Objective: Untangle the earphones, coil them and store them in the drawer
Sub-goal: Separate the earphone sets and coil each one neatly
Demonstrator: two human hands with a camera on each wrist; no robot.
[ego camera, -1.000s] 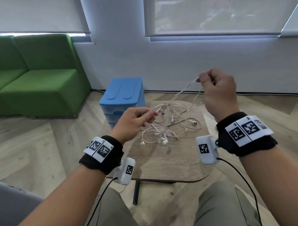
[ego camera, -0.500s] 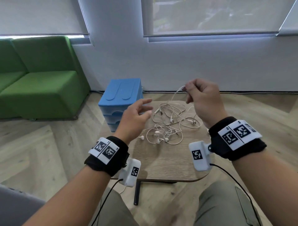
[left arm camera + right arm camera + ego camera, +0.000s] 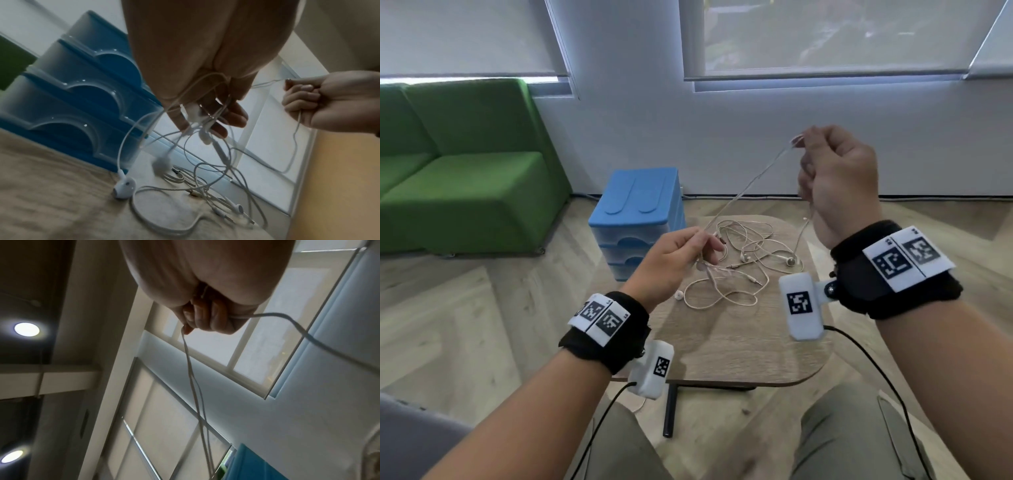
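Note:
White tangled earphones [image 3: 743, 267] lie in loops on a small wooden table [image 3: 739, 342]. My right hand [image 3: 804, 147] is raised above the table's far right and pinches a doubled strand of the cable [image 3: 192, 369] in curled fingers [image 3: 205, 319]. That strand runs taut down to my left hand [image 3: 709, 245], whose fingers [image 3: 232, 116] curl round several cable strands just above the table's left side. One earbud [image 3: 124, 189] rests on the table below the left hand, and another earbud [image 3: 790, 261] lies at the right. A blue plastic drawer unit [image 3: 637, 212] stands on the floor behind the table, drawers closed.
A green sofa [image 3: 458, 178] stands at the left against the wall. A white wall with windows and lowered blinds runs behind the table. Wooden floor surrounds the table. My knees are below the table's near edge.
My right hand has risen again with the strand, pulling it taut. My left hand, open half a second ago, has closed on the cables near the tangle. Part of the tangle is lifted.

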